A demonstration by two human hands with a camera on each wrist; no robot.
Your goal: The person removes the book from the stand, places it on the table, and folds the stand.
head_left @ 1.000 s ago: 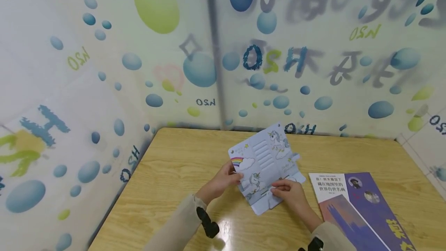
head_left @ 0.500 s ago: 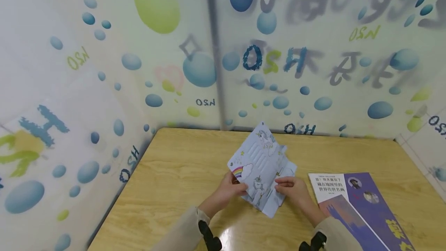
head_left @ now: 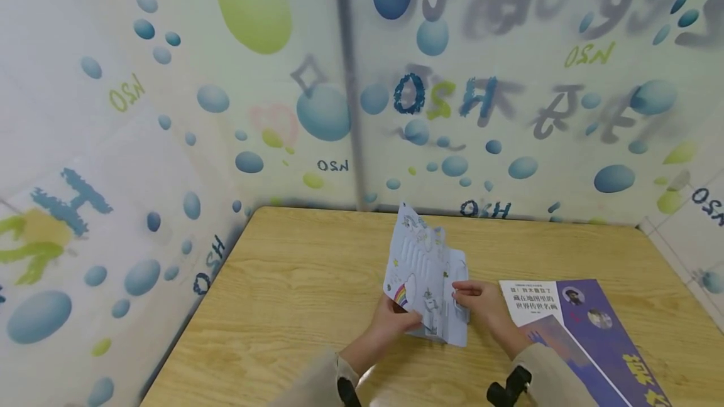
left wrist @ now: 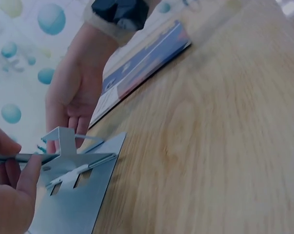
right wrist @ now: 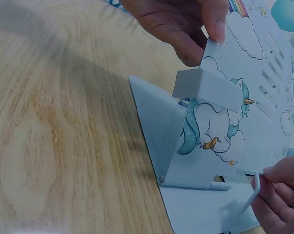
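A pale blue metal book stand (head_left: pixel 421 281) printed with unicorns and a rainbow stands partly unfolded, its slotted panel raised from a flat base plate (right wrist: pixel 195 204). My left hand (head_left: pixel 390 325) grips the panel's near left edge, thumb on the printed face; its other fingers pass behind. At the opposite side, my right hand (head_left: pixel 483 303) pinches a thin bent bar (right wrist: pixel 254 190) near the base. In the left wrist view, the panel's back and the base slots show beside my left hand (left wrist: pixel 12 190), with my right hand (left wrist: pixel 78 92) beyond. A small ledge (right wrist: pixel 205 87) juts from the panel.
The stand is on a wooden table (head_left: pixel 283 281). Right of my right hand lies a purple and white book (head_left: pixel 605 331). Behind the table rises a wall covering (head_left: pixel 271 112) with blue and green dots and lettering.
The stand has turned so its panel faces more to the right, and its base has spread out from the panel. My left hand has shifted right with it; my right hand stays at the base side.
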